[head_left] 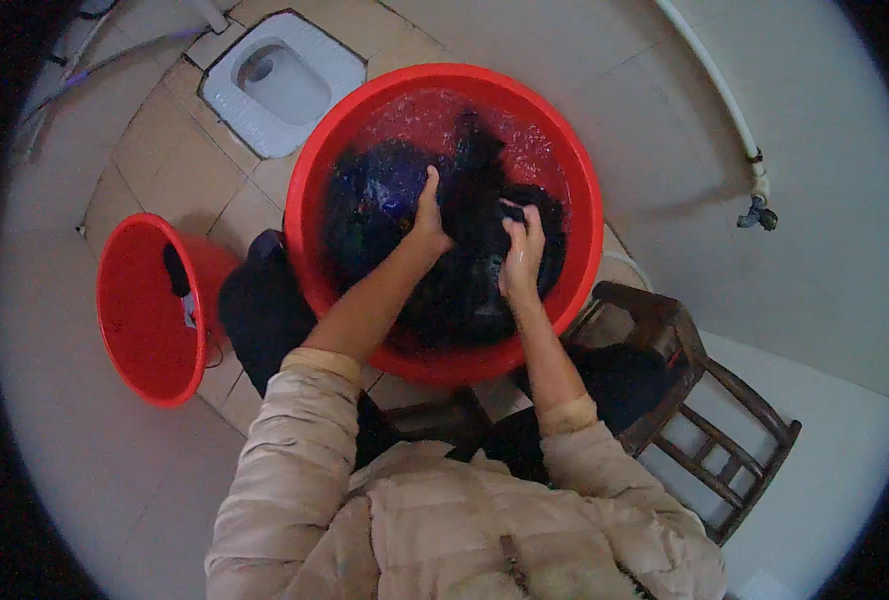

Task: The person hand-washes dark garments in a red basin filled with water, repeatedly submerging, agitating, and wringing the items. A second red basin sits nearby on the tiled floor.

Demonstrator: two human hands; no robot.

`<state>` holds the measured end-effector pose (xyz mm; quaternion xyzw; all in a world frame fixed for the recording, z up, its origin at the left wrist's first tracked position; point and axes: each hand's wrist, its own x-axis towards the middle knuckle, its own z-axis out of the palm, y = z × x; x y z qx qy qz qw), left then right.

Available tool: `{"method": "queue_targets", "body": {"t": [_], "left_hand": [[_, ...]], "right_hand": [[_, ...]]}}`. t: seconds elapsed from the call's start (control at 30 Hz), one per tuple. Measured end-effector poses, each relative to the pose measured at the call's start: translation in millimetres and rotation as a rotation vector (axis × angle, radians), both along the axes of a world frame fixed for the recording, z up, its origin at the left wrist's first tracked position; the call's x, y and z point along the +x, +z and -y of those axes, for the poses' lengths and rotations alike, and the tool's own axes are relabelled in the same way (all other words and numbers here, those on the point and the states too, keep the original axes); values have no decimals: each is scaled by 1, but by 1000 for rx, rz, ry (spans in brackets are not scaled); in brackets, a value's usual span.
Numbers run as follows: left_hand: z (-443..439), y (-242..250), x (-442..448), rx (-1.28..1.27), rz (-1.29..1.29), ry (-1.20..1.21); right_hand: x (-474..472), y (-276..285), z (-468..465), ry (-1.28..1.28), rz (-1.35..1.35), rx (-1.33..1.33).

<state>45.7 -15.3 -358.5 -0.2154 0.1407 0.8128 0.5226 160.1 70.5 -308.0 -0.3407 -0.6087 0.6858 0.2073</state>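
Observation:
A large round red plastic tub (300, 225) stands before me with water in it. Dark wet cloth (452, 292) fills much of the tub, with a dark blue part at the left. My left hand (431, 217) is at the middle of the cloth, thumb pointing up; its other fingers are hidden against or behind the dark cloth. On the right side of the cloth is my right hand (521, 251), its fingers bent around some dark fabric. Foamy water (530, 146) shows along the far side of the tub.
A smaller red bucket (140, 315) with a dark item at its wall is at the left. Beyond the tub lies a white squat toilet (287, 82). To the right are a dark wooden chair (707, 397) and a white wall pipe with a metal tap (757, 214).

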Motion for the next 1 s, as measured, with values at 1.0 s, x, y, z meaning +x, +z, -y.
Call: {"method": "queue_targets", "body": {"t": [1.0], "left_hand": [[-17, 42, -37, -715, -1178, 224]], "right_hand": [[-95, -105, -118, 68, 565, 603]]}}
